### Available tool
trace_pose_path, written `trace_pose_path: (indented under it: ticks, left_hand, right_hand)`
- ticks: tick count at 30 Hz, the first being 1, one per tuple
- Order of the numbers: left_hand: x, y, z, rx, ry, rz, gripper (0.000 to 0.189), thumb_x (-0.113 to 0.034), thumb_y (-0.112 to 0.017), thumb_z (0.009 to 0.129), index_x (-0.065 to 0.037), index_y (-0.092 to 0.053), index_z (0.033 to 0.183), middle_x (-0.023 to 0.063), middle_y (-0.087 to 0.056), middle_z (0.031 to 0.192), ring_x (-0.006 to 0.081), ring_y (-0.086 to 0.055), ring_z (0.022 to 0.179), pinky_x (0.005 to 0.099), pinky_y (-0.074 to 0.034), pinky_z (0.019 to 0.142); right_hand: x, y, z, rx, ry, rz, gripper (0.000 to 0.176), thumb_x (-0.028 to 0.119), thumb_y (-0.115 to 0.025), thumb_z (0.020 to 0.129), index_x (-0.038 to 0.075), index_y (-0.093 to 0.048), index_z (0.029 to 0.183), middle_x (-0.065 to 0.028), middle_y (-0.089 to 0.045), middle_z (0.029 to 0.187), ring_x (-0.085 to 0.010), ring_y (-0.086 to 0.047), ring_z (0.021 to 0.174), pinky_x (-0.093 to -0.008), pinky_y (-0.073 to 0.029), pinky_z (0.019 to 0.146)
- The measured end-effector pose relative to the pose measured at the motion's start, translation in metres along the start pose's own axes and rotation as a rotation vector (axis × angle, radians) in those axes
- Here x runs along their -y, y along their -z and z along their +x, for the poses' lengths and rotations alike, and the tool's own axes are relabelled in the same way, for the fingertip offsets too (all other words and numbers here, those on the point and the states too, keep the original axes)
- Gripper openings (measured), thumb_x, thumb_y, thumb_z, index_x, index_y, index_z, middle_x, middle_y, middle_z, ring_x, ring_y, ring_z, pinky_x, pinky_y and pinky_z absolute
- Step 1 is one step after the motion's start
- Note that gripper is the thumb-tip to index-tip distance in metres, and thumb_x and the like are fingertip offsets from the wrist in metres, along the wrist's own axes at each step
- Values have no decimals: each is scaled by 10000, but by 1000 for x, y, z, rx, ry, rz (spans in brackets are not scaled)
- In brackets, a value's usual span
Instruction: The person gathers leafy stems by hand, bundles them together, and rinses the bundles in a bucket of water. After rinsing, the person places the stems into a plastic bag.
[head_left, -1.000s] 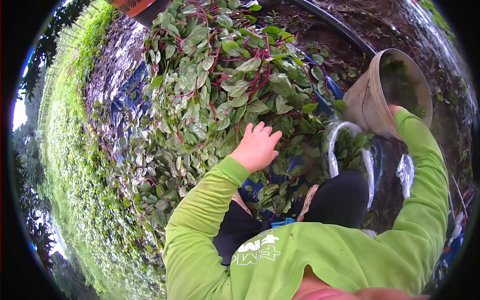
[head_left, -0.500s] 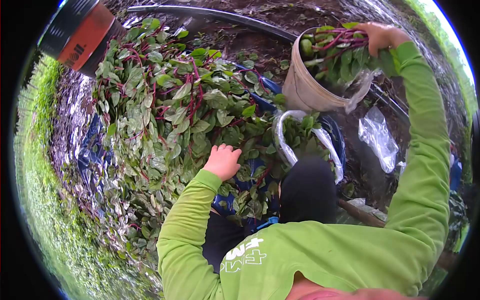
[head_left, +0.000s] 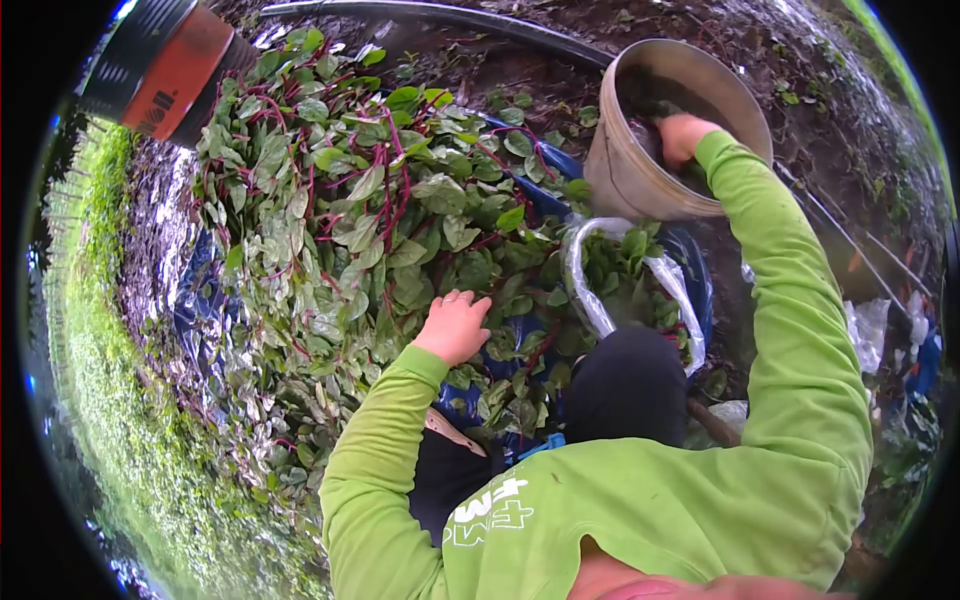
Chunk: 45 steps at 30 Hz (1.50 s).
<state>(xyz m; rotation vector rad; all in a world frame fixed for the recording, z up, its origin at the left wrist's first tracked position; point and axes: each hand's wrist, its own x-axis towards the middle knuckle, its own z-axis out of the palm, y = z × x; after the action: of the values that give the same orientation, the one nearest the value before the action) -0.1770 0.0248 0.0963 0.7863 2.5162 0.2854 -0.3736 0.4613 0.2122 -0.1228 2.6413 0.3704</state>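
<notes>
My right hand (head_left: pixel 685 138) reaches down inside a pale, dirty bucket (head_left: pixel 618 175), closed round a bunch of Malabar spinach. Only a little of the purplish stems (head_left: pixel 646 136) shows beside the hand; the leaves are hidden in the dark inside. My left hand (head_left: pixel 455 325) lies on the near edge of a big heap of red-stemmed Malabar spinach (head_left: pixel 365 230), fingers apart and holding nothing. Between the bucket and my knee, more of these greens sit within a loop of shiny clear plastic (head_left: pixel 575 270).
Blue plastic sheeting (head_left: pixel 545 200) lies under the heap. A black-and-orange drum (head_left: pixel 165 80) stands at the far left. A black hose (head_left: pixel 440 22) runs along the wet soil behind. Crumpled clear plastic (head_left: pixel 868 330) lies at the right.
My right hand has gone from above the bucket's far rim down into it, taking the bunch of Malabar spinach out of sight. The bucket stands more upright. My left hand has barely moved.
</notes>
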Motion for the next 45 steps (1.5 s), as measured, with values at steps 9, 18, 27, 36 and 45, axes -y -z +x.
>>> trace_pose_path:
  ticks: [9, 18, 27, 36, 45]
  left_hand:
    - [-27, -9, 99, -117, 107, -1203, 782, -470, -666, 944, 71, -462, 1471, 240, -576, 1429, 334, -540, 1346, 351, -392, 1140]
    - [-61, 19, 165, -125, 256, -2251, 904, -586, -581, 966, -80, -207, 1616, 254, -202, 1648, 476, -215, 1510, 587, -266, 1199]
    - [-40, 57, 153, -301, 40, -2642, 920, -572, -543, 980, -10, -155, 1597, 288, -145, 1644, 492, -176, 1514, 618, -214, 1217]
    - [129, 88, 77, -1123, -384, -2478, 456, -374, -431, 1066, -13, -456, 1343, 146, -541, 1217, 324, -561, 1152, 534, -500, 942]
    - [215, 41, 53, -1420, -226, -2688, 228, -251, -527, 1027, -112, -611, 868, 19, -628, 781, 187, -612, 739, 362, -545, 747]
  right_hand:
    - [-23, 12, -20, -40, 20, 224, 979, 130, -838, 555, 136, -500, 1474, -211, -687, 1249, -377, -650, 1175, -437, -541, 970]
    - [-102, 143, -123, -513, 20, 85, 978, -26, -734, 488, 134, -553, 1436, -144, -703, 1154, -281, -684, 1004, -378, -573, 812]
    - [81, 301, -227, -512, 218, -28, 1022, -81, -590, 482, 31, -475, 1491, -175, -686, 1164, -261, -648, 1082, -297, -526, 932]
    - [308, 346, -241, -402, 579, 144, 891, 117, -787, 589, 39, -527, 1438, -150, -708, 1121, -263, -655, 1025, -380, -529, 844]
    - [382, 370, -237, -332, 814, 235, 917, 114, -808, 562, 52, -535, 1435, -165, -705, 1125, -264, -663, 1025, -372, -542, 829]
